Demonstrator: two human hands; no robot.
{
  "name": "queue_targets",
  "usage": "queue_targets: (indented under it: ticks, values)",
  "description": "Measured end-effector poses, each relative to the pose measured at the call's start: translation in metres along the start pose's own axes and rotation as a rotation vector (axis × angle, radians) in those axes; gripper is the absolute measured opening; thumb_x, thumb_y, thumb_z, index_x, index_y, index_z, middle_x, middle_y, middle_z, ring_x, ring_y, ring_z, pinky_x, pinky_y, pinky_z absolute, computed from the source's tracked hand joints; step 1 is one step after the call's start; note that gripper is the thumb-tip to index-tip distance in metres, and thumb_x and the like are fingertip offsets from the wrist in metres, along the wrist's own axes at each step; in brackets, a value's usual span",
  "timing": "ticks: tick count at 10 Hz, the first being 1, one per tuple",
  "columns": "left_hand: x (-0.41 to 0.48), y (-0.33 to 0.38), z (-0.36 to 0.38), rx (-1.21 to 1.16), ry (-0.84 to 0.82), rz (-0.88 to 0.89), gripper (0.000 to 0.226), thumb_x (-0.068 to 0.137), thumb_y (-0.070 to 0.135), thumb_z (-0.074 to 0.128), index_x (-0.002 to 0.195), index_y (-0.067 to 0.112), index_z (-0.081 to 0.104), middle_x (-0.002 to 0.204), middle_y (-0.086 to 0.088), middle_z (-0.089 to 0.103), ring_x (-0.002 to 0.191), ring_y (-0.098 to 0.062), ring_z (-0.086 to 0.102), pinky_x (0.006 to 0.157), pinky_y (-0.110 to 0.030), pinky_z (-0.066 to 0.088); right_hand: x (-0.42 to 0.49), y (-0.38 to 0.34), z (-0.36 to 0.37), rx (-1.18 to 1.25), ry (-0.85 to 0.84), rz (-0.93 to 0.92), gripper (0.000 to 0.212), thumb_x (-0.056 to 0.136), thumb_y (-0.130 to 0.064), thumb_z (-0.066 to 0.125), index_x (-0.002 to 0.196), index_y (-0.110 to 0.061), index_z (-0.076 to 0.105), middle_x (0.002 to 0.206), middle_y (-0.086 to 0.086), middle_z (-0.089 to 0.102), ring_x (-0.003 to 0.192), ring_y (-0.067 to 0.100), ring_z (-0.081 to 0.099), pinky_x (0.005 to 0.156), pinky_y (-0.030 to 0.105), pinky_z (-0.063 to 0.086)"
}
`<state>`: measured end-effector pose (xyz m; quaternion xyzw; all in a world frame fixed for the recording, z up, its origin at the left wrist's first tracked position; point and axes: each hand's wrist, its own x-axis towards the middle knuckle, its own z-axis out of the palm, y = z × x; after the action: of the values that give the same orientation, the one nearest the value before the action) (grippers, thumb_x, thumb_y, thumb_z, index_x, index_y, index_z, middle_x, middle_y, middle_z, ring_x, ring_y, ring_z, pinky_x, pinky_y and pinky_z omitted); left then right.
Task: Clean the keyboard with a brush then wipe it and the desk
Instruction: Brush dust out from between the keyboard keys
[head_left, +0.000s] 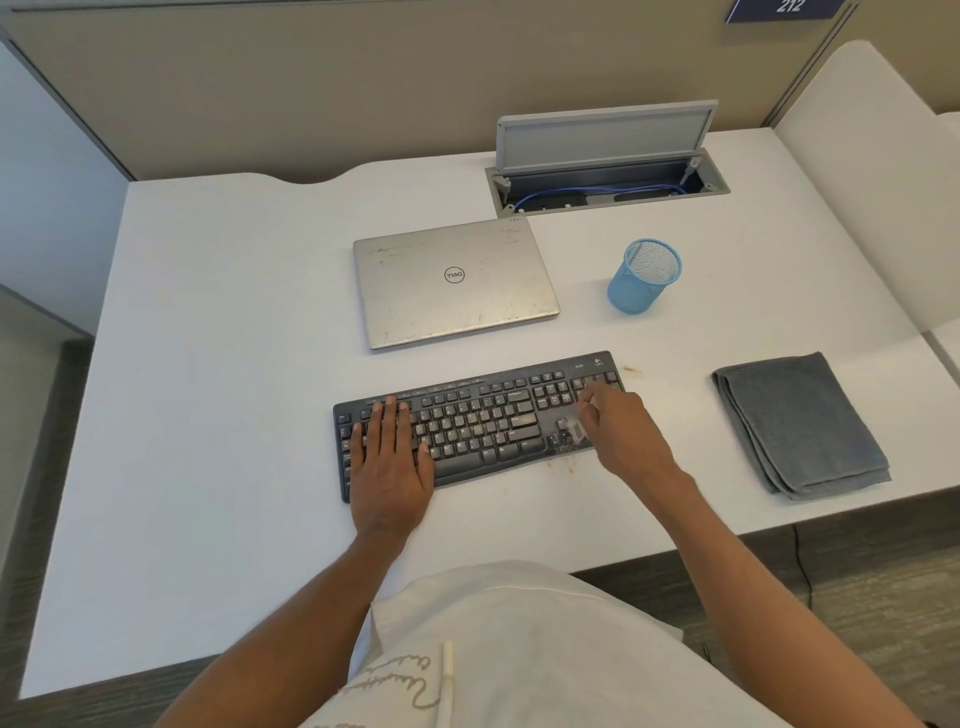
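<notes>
A black keyboard (483, 421) lies on the white desk (234, 364) in front of me. My left hand (389, 462) rests flat on the keyboard's left end, fingers straight. Over the right end, my right hand (623, 436) has its fingers curled round a small brush (571, 434). The brush is blurred and its pale bristles sit on the arrow keys. A folded grey cloth (800, 421) lies on the desk to the right, apart from both hands. Brown crumbs (631, 370) dot the desk by the keyboard's top right corner, and some lie along its front edge.
A closed silver laptop (452, 280) lies behind the keyboard. A blue mesh pen cup (644, 275) stands to its right. An open cable box (608, 187) with a raised lid sits at the back. White divider panels border the desk on both sides.
</notes>
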<state>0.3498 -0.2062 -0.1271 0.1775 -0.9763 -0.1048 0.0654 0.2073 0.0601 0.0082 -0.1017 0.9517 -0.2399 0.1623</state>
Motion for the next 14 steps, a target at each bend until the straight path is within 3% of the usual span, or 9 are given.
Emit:
queue_targets:
  ticks: [2, 5, 7, 10, 12, 14]
  values:
    - [0.0, 0.0, 0.0, 0.007, -0.004, 0.004, 0.065, 0.109, 0.039, 0.024, 0.164, 0.006, 0.034, 0.172, -0.013, 0.032, 0.161, -0.029, 0.025, 0.132, -0.054, 0.014, 0.011, -0.008, -0.013, 0.154, 0.1, 0.003, 0.02, 0.105, -0.014, 0.044, 0.096, -0.005, 0.06, 0.086, 0.008, 0.064, 0.077, 0.024, 0.057, 0.068, 0.037, 0.046]
    - [0.0, 0.0, -0.001, 0.002, -0.002, 0.002, 0.064, 0.109, 0.038, 0.027, 0.164, 0.005, 0.035, 0.171, -0.013, 0.033, 0.161, -0.03, 0.026, 0.132, -0.054, 0.015, 0.001, 0.006, -0.01, 0.044, -0.011, -0.011, 0.019, 0.103, -0.012, 0.045, 0.096, -0.007, 0.061, 0.085, 0.01, 0.067, 0.074, 0.031, 0.061, 0.067, 0.042, 0.05]
    - [0.0, 0.0, -0.001, 0.008, -0.008, 0.001, 0.065, 0.109, 0.039, 0.025, 0.164, 0.006, 0.035, 0.171, -0.013, 0.033, 0.16, -0.03, 0.027, 0.132, -0.055, 0.016, 0.007, 0.005, -0.021, 0.122, 0.105, -0.027, 0.016, 0.104, -0.011, 0.045, 0.099, -0.009, 0.061, 0.082, 0.004, 0.064, 0.072, 0.023, 0.056, 0.063, 0.035, 0.044]
    - [0.0, 0.0, -0.002, 0.012, -0.018, -0.002, 0.065, 0.109, 0.039, 0.025, 0.164, 0.006, 0.034, 0.172, -0.013, 0.032, 0.161, -0.03, 0.025, 0.132, -0.055, 0.016, -0.003, 0.011, -0.007, 0.059, 0.057, -0.012, 0.02, 0.106, -0.014, 0.041, 0.101, -0.009, 0.06, 0.088, 0.01, 0.068, 0.079, 0.032, 0.062, 0.072, 0.046, 0.053]
    - [0.001, 0.001, -0.002, 0.011, -0.018, -0.003, 0.066, 0.109, 0.04, 0.023, 0.164, 0.005, 0.034, 0.172, -0.013, 0.032, 0.161, -0.03, 0.025, 0.132, -0.055, 0.016, -0.002, 0.013, -0.012, -0.029, 0.033, 0.001, 0.021, 0.105, -0.018, 0.044, 0.094, -0.006, 0.057, 0.082, 0.011, 0.067, 0.075, 0.034, 0.062, 0.068, 0.046, 0.054]
    - [0.001, 0.0, -0.001, 0.012, -0.021, 0.001, 0.066, 0.109, 0.04, 0.023, 0.164, 0.006, 0.033, 0.172, -0.013, 0.032, 0.161, -0.03, 0.024, 0.132, -0.055, 0.015, 0.002, 0.002, -0.016, 0.092, 0.108, -0.045, 0.018, 0.106, -0.014, 0.045, 0.093, -0.009, 0.056, 0.085, 0.004, 0.063, 0.077, 0.026, 0.057, 0.07, 0.04, 0.047]
